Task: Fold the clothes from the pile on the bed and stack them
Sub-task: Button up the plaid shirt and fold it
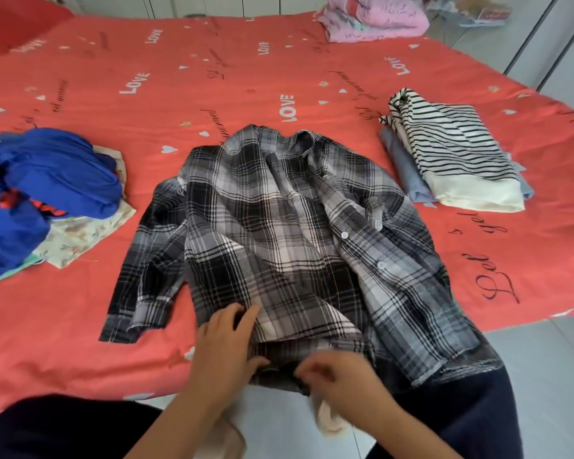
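The plaid shirt (279,226) lies spread on the bed (212,81), front up and collar away from the person. It is partly unbuttoned, and its hem hangs over the near edge of the bed. One sleeve lies stretched out along its left side; the other side is bunched into folds.

Both hands are at the hem. The left hand (226,346) grips the cloth near the hem's left end. Its fingers (246,314) lie over the top of the fabric and its thumb comes in from below, so a fold of the shirt is pinched between them. The right hand (338,376) is just beside it, at the dark hanging edge of the hem. Its fingers are curled in toward the cloth, but the hand is blurred and it is unclear whether it actually holds the shirt.

To the left of the shirt sits the pile (47,180): a crumpled blue garment on top of a floral cloth (87,233). To the right, apart from the shirt, is the stack (458,167), with a folded striped top resting on a folded light blue piece (401,160). At the far edge of the bed lies a heap of pink clothes (375,18), and a red pillow (14,21) sits in the far left corner. Grey tiled floor (544,376) shows at the right.
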### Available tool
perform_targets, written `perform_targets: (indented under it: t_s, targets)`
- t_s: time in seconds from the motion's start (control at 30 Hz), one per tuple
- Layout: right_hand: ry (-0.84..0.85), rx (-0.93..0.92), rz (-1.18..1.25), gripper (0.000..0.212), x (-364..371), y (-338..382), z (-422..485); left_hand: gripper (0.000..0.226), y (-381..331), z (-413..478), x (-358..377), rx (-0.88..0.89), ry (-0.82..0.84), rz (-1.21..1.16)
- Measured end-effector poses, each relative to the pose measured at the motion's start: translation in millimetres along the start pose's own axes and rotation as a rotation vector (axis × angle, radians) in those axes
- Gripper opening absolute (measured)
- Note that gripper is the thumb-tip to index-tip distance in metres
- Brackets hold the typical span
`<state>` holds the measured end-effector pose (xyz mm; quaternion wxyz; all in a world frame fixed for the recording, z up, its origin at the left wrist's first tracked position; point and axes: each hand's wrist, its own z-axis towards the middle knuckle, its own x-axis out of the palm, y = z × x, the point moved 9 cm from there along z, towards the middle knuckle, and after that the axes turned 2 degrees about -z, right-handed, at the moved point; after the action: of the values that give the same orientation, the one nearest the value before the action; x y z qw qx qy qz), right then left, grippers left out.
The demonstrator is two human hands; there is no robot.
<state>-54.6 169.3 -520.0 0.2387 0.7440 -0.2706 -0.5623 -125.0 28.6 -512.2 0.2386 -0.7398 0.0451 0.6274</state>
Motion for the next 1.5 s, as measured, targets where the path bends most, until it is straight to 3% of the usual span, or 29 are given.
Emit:
perform_targets:
  t_s: [0.1, 0.17, 0.23, 0.33, 0.43, 0.53, 0.63, 0.7, 0.77, 0.83, 0.97, 1.07, 1.13, 1.2, 1.3, 1.37, 1.5]
  targets:
    - [-0.336, 0.099, 0.004, 0.021, -48, -19, 8, 0.057, -7, -2, -11, 0.117, -0.126, 0.053]
    - [-0.452, 0.145, -0.052, 0.032, -65, -27, 12, 0.040, -8, -4, -15, 0.154, -0.120, 0.027]
    - [-0.401, 0.232, -0.096, 0.048, -65, -40, 18, 0.024, 8, -9, -19, 0.085, -0.124, -0.114]
    - [-0.305, 0.287, 0.022, 0.057, -52, -48, 21, 0.023, 32, -26, -24, 0.093, -0.060, -0.191]
    - [-0.313, 0.305, 0.078, 0.052, -46, -50, 24, 0.020, 43, -42, -22, 0.204, 0.115, -0.069]
    - [-0.304, 0.304, -0.005, 0.039, -42, -44, 29, 0.008, 57, -50, -3, 0.158, 0.364, 0.112]
    - [-0.277, 0.265, 0.011, 0.014, -42, -36, 29, 0.011, 63, -48, 8, 0.097, 0.462, 0.169]
    - [-0.265, 0.271, 0.044, 0.010, -46, -40, 21, 0.015, 66, -46, 11, 0.060, 0.531, 0.211]
    - [-0.180, 0.288, -0.117, 0.012, -46, -47, 14, 0.016, 65, -42, 12, 0.032, 0.587, 0.278]
    - [-0.202, 0.298, -0.213, 0.014, -57, -54, 6, 0.018, 47, -30, 6, 0.048, 0.529, 0.260]
    - [-0.604, 0.209, -0.189, 0.013, -126, -50, -11, 0.016, -20, 4, -16, 0.161, 0.237, -0.027]
    - [-0.754, 0.242, -0.296, 0.036, -162, -59, -16, 0.015, -59, 22, -11, 0.209, 0.187, -0.241]
    - [-0.648, 0.340, -0.267, 0.051, -165, -76, -8, 0.012, -72, 36, -6, 0.197, 0.160, -0.338]
    - [-0.517, 0.411, -0.221, 0.049, -158, -91, -1, 0.022, -77, 48, 0, 0.140, 0.140, -0.440]
    - [-0.574, 0.290, -0.299, 0.020, -163, -64, -7, 0.036, -71, 58, 14, 0.008, 0.139, -0.562]
    - [-0.616, 0.153, -0.311, 0.019, -152, -33, -16, 0.039, -66, 62, 20, -0.053, 0.117, -0.602]
    - [-0.278, 0.030, -0.323, 0.032, -70, 0, -15, 0.039, -56, 65, 25, -0.169, 0.064, -0.712]
